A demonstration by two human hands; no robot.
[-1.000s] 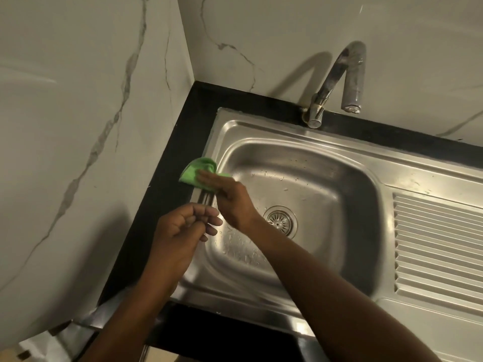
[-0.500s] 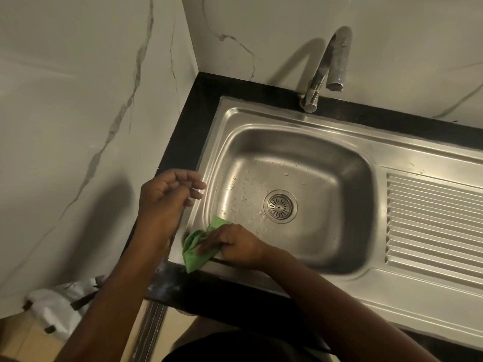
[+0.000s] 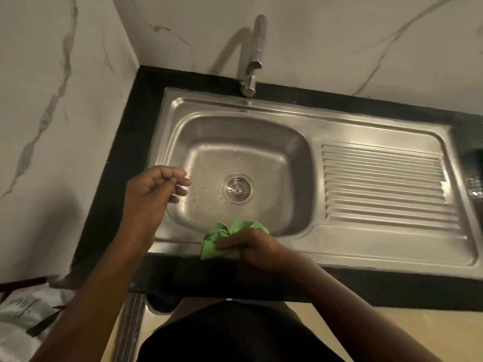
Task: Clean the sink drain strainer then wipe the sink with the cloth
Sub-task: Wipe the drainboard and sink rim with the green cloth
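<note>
A stainless steel sink (image 3: 295,118) is set in a black counter. Its round drain strainer (image 3: 237,188) sits in the middle of the wet basin floor. My right hand (image 3: 254,248) presses a crumpled green cloth (image 3: 218,240) onto the sink's front rim, at the near edge of the basin. My left hand (image 3: 154,190) hovers above the basin's left rim with its fingers loosely curled and nothing in it.
A chrome tap (image 3: 254,56) rises at the back of the sink. A ribbed draining board (image 3: 386,184) lies right of the basin. Marble walls close the corner at the left and back. A white bag (image 3: 23,314) lies on the floor at the lower left.
My right hand has slid the green cloth from the sink's left rim round to the front rim and on to the right. My left hand has stayed near the left rim.
</note>
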